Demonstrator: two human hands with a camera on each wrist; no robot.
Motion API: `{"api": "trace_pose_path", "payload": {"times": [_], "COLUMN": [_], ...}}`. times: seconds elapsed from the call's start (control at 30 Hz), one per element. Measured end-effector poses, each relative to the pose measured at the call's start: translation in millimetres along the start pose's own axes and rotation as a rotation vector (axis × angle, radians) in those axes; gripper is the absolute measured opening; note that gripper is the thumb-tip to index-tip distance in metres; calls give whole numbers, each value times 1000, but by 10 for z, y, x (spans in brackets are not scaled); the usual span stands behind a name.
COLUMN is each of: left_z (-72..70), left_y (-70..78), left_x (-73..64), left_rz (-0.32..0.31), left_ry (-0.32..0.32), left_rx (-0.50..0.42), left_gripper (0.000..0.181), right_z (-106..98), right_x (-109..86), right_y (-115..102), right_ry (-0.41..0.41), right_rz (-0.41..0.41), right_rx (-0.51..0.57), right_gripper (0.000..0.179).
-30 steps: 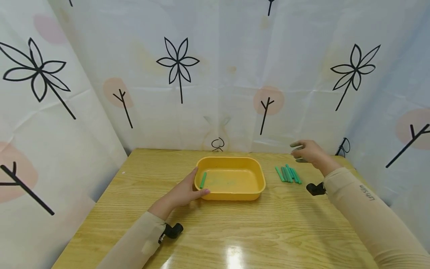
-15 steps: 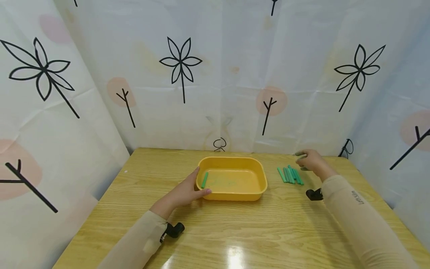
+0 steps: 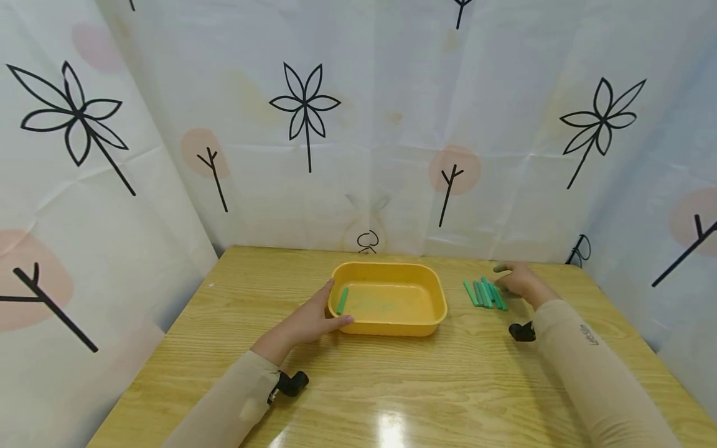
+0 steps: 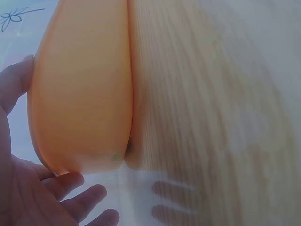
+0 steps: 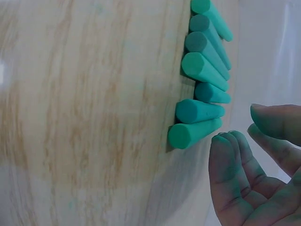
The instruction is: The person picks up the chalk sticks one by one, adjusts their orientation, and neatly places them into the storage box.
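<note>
A yellow plastic tray (image 3: 389,328) stands on the table, with one green chalk stick (image 3: 342,301) lying at its left end. My left hand (image 3: 307,322) holds the tray's left end, thumb over the near rim. In the left wrist view, the left hand's fingers (image 4: 70,186) touch the tray's corner. Several green and teal chalk sticks (image 3: 485,294) lie side by side right of the tray. Beside that row, my right hand (image 3: 520,283) hovers with thumb and fingers apart. Up close, green dust coats the right hand's fingers (image 5: 225,165), and nothing is between them.
The wooden table (image 3: 358,379) ends at the back against a white curtain (image 3: 246,162) with printed plants. More curtain hangs at both sides. Each wrist carries a black camera mount (image 3: 291,383).
My right hand has come down and closer to the row of chalk sticks. The left hand has stayed on the tray. The view has shifted slightly.
</note>
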State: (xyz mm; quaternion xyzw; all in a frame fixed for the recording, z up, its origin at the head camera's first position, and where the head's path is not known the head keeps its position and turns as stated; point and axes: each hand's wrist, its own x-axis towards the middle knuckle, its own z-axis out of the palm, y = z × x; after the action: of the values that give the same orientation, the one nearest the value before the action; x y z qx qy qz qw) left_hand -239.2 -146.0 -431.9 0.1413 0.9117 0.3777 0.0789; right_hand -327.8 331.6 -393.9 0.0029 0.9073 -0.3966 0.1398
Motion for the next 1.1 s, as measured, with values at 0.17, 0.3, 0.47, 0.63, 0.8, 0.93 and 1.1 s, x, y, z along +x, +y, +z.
{"api": "trace_pose_path", "payload": {"times": [0.17,0.3,0.47,0.63,0.8,0.93,1.1], "left_z": [0,6,7,6,3,3,3], "left_y": [18,21,15,8,9,15,15], "left_x": [-5,-4,-3,-5,-10,-11,-8], "left_rz": [-2,-11,-10,-2,-4,-2,-3], "left_ry": [4,5,6,4,4,6,5], "left_rx": [-8,-4,-11,-17,-15,-16,-9], "left_gripper": [110,111,110,110,111,109,109], "right_z": [-8,-26,-26,8,39,39,36], "right_x": [43,9,-33,-43,-38,-54,-86], "right_y": [81,66,48,48,50,30,19], "right_ry": [-32,-61,-108,-133,-155,-160,-165], "right_rz": [34,77,129,148,145,121,78], "right_rx": [-29,-42,-5,-8,-39,-94,-199], "right_gripper": [57,58,62,65,67,71,71]}}
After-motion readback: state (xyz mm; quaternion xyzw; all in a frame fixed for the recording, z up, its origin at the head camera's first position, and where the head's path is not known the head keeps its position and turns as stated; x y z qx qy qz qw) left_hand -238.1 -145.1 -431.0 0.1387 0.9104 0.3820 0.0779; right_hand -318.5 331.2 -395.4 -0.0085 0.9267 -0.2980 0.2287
